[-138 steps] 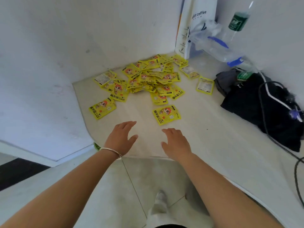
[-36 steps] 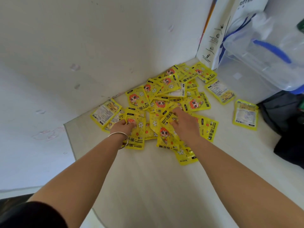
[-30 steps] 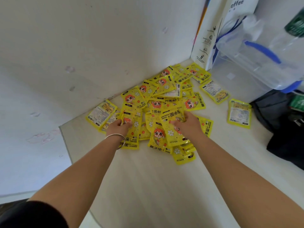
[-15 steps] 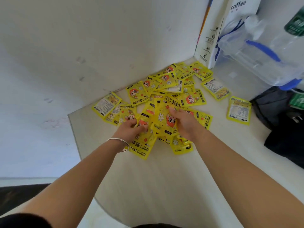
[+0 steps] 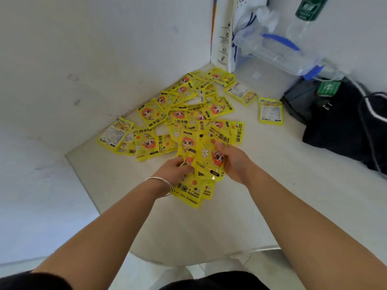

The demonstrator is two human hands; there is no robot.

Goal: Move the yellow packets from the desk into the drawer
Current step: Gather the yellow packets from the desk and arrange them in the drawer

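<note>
- Yellow packets (image 5: 184, 114), each printed with an orange-haired cartoon face, lie overlapping in a loose heap in the desk (image 5: 209, 227) corner.
- A fanned bunch (image 5: 207, 164) is gripped between my left hand (image 5: 173, 170) and right hand (image 5: 235, 162).

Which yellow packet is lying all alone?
The packet nearest the black bag, white label side up; it touches no other packet, unlike the heaped ones.
</note>
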